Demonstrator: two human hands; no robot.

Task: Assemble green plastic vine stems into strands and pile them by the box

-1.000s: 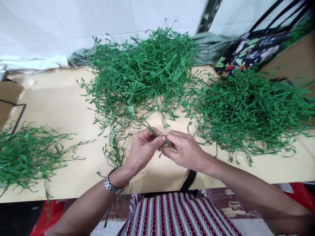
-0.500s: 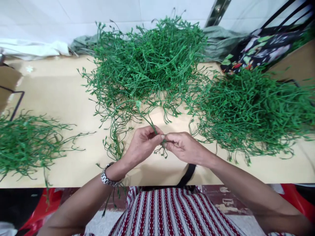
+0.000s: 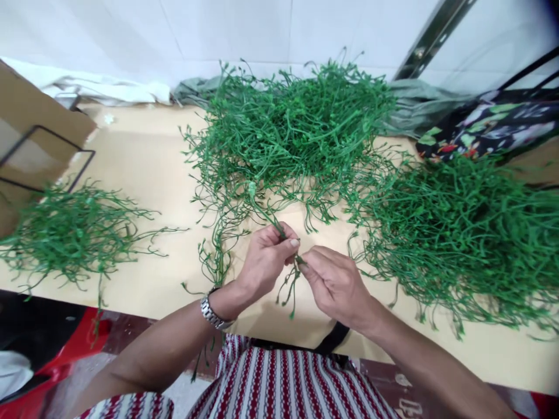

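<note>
Between thumb and fingers, my left hand (image 3: pixel 271 253) pinches a green plastic-looking stem (image 3: pixel 267 214), whose thick pale end points up and away toward the far heap. Thin sprigs on its lower end (image 3: pixel 292 291) hang below my hands. My right hand (image 3: pixel 334 285) is closed just to the right, its thumb and finger pinching the same stem's lower part. Behind them lies a large tangled heap of green stems (image 3: pixel 297 122). Another dense heap of stems (image 3: pixel 463 227) spreads to the right of my right hand.
A smaller pile of green stems (image 3: pixel 78 230) lies on the left of the tan table (image 3: pixel 144 145). Beyond it stand a cardboard box (image 3: pixel 39 105) and a black wire frame (image 3: pixel 82 169). Flowered dark cloth (image 3: pixel 489 128) is at the back right. A red stool (image 3: pixel 74 349) shows below left.
My right hand has moved slightly down and right, apart from my left fingers. The sprigs hang lower. The whole view has shifted, showing more of the left side.
</note>
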